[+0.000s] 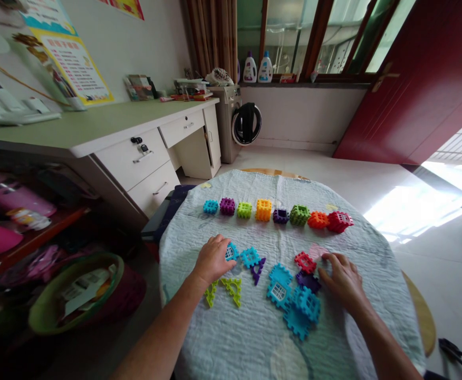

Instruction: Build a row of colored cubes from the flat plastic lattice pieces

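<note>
My left hand (212,259) has its fingers and thumb closed on a blue window tile (231,252) at the cloth. A second blue tile (250,257) lies to its right, beside a purple triangle piece (258,271). Nearer me are two lime triangle pieces, one of them (233,290) fully visible. My right hand (342,275) rests on the cloth with thumb and forefinger apart, nothing seen between them. Close to its left lie a dark purple tile (308,282) and a red square tile (305,262). Several blue tiles (280,293) lie overlapping in the middle.
A row of block cubes, including a yellow one (263,210) and a red one (339,221), stands across the far part of the cloth-covered round table (234,348). A desk (136,119) is at the left, a washing machine (228,124) beyond, a basket (114,264) at lower left.
</note>
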`<state>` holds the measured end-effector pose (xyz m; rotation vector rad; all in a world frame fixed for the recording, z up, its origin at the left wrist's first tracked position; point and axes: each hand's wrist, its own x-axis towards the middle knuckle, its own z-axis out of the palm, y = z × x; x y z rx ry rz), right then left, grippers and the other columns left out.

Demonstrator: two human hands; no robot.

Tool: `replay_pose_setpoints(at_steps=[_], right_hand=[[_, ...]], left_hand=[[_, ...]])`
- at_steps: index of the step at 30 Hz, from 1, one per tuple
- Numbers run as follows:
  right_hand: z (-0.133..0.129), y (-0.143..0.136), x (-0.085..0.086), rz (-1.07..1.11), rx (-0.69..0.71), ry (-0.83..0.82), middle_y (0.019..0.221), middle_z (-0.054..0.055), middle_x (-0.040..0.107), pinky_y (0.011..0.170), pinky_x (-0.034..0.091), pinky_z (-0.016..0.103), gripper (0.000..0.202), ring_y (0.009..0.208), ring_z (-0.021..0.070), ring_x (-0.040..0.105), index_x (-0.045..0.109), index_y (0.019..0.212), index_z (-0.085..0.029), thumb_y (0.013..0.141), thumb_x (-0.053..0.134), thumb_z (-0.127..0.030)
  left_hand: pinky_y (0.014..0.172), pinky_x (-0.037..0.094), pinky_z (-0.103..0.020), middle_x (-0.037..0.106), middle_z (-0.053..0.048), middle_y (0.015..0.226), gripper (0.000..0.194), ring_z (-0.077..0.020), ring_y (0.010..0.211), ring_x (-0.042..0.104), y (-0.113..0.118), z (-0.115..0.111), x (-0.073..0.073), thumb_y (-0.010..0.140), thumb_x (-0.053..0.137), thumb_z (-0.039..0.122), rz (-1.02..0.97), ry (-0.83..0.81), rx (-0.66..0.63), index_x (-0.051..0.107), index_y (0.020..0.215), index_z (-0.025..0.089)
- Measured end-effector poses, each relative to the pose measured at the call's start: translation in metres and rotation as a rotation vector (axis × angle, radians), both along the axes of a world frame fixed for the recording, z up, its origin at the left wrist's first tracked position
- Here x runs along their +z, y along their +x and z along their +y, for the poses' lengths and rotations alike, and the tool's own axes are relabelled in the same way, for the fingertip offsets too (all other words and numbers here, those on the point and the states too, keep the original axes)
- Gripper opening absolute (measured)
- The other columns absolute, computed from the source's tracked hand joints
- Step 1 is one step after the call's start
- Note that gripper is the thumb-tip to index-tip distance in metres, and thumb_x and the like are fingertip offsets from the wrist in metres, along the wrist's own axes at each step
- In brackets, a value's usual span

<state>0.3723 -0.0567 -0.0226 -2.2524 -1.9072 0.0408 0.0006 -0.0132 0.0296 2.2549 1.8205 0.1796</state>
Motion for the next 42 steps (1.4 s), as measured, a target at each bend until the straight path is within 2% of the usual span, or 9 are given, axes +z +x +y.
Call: replay_pose_setpoints(at_steps=[5,10,15,18,22,28,35,39,42], right_hand=[[0.002,0.000,-0.005,0.011,-0.001,0.029,0.124,0.011,0.060,0.083,0.046,0.042,0.040,0.106,0.0298,0.057,0.063,0.116,-0.022,0.084,0.047,-0.040],[0.005,-0.001,-0.014,0.070,0.063,0.141,0.123,0.012,0.060,0.090,0.046,0.040,0.039,0.107,0.0269,0.058,0.060,0.115,-0.020,0.086,0.043,-0.040],[0.007,-0.003,-0.020,0.091,0.089,0.205,0.123,0.014,0.061,0.094,0.045,0.042,0.036,0.108,0.0276,0.057,0.060,0.113,-0.018,0.089,0.039,-0.034],[0.006,-0.007,-0.019,0.073,0.051,0.203,0.124,0.013,0.061,0.092,0.045,0.043,0.037,0.109,0.0283,0.057,0.062,0.113,-0.018,0.091,0.035,-0.031],[0.007,-0.008,-0.016,0.049,0.026,0.201,0.125,0.012,0.062,0.092,0.045,0.043,0.039,0.109,0.0283,0.057,0.063,0.112,-0.018,0.093,0.030,-0.029],[0.018,0.004,-0.014,0.145,0.071,0.206,0.112,0.011,0.068,0.088,0.046,0.040,0.040,0.099,0.0262,0.061,0.064,0.109,-0.018,0.093,0.031,-0.034],[0.030,0.015,-0.011,0.206,0.110,0.090,0.111,0.010,0.068,0.088,0.046,0.038,0.038,0.096,0.0241,0.063,0.068,0.100,-0.020,0.088,0.035,-0.033],[0.050,0.024,-0.001,0.263,0.148,-0.060,0.098,0.009,0.069,0.083,0.047,0.033,0.031,0.085,0.0201,0.064,0.071,0.087,-0.020,0.080,0.041,-0.025],[0.057,0.016,0.009,0.167,0.080,-0.091,0.091,0.007,0.068,0.076,0.044,0.033,0.026,0.082,0.0204,0.062,0.069,0.078,-0.022,0.081,0.043,-0.027]], left_hand=[[0.094,0.046,-0.038,0.063,-0.011,0.106,0.038,-0.0280,0.104,0.058,0.004,0.001,0.003,0.069,0.073,0.034,0.033,-0.001,0.008,0.064,0.103,0.018],[0.092,0.047,-0.037,0.064,-0.010,0.103,0.039,-0.0277,0.101,0.060,0.003,0.002,0.001,0.066,0.073,0.033,0.012,0.022,0.010,0.065,0.101,0.019],[0.093,0.048,-0.037,0.065,-0.008,0.102,0.044,-0.0264,0.100,0.061,-0.017,0.008,0.006,0.063,0.074,0.034,-0.070,0.121,-0.023,0.064,0.103,0.020],[0.094,0.048,-0.037,0.065,-0.008,0.103,0.043,-0.0257,0.100,0.061,-0.040,0.027,0.017,0.064,0.073,0.033,-0.114,0.209,-0.003,0.063,0.104,0.020],[0.095,0.048,-0.037,0.065,-0.008,0.105,0.044,-0.0256,0.100,0.061,-0.069,0.071,0.028,0.065,0.071,0.035,-0.112,0.289,0.033,0.064,0.106,0.019],[0.095,0.049,-0.036,0.066,-0.008,0.104,0.047,-0.0256,0.099,0.063,-0.092,0.130,0.026,0.063,0.071,0.039,-0.042,0.252,0.035,0.067,0.105,0.017],[0.098,0.046,-0.034,0.065,-0.012,0.107,0.050,-0.0267,0.102,0.061,-0.101,0.161,0.020,0.063,0.070,0.033,0.014,0.196,-0.041,0.066,0.108,0.012],[0.096,0.046,-0.033,0.064,-0.009,0.108,0.049,-0.0259,0.102,0.060,-0.097,0.172,0.023,0.058,0.070,0.028,0.015,0.153,-0.100,0.066,0.106,0.016],[0.097,0.045,-0.034,0.063,-0.007,0.108,0.050,-0.0271,0.105,0.058,-0.093,0.179,0.025,0.055,0.069,0.024,0.029,0.102,-0.144,0.065,0.104,0.019]])
